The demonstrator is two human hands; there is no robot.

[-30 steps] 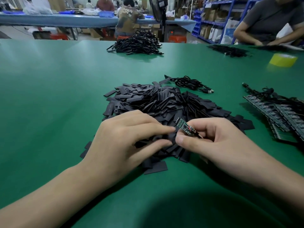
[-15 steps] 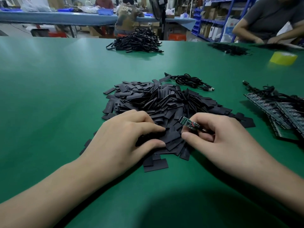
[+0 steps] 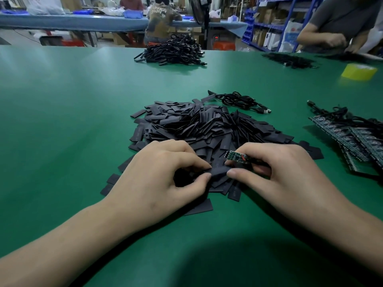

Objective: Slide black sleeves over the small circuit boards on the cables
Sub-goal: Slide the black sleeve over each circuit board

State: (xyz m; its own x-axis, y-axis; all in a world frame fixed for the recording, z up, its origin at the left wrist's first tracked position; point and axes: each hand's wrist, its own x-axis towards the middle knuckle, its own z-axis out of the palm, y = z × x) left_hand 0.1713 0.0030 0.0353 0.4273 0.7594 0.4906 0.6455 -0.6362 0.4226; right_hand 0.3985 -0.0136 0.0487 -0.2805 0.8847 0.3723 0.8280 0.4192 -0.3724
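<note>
A heap of flat black sleeves (image 3: pixel 199 129) lies on the green table (image 3: pixel 62 121) in front of me. My right hand (image 3: pixel 277 172) holds a small green circuit board (image 3: pixel 236 156) between its curled fingers, and its thumb also touches one black sleeve (image 3: pixel 219 171). My left hand (image 3: pixel 163 177) pinches the other end of that sleeve between thumb and forefinger at the near edge of the heap. The board's cable is hidden inside my right hand.
A coiled black cable (image 3: pixel 240 101) lies behind the heap. Rows of circuit boards with cables (image 3: pixel 352 137) sit at the right. A bundle of finished cables (image 3: pixel 172 53) and a yellow tape roll (image 3: pixel 358 71) lie farther back. Another person (image 3: pixel 339 23) works at the far right.
Both hands have dropped lower onto the heap. My left hand has picked one sleeve out of it, and my right thumb now meets that sleeve while still holding the board.
</note>
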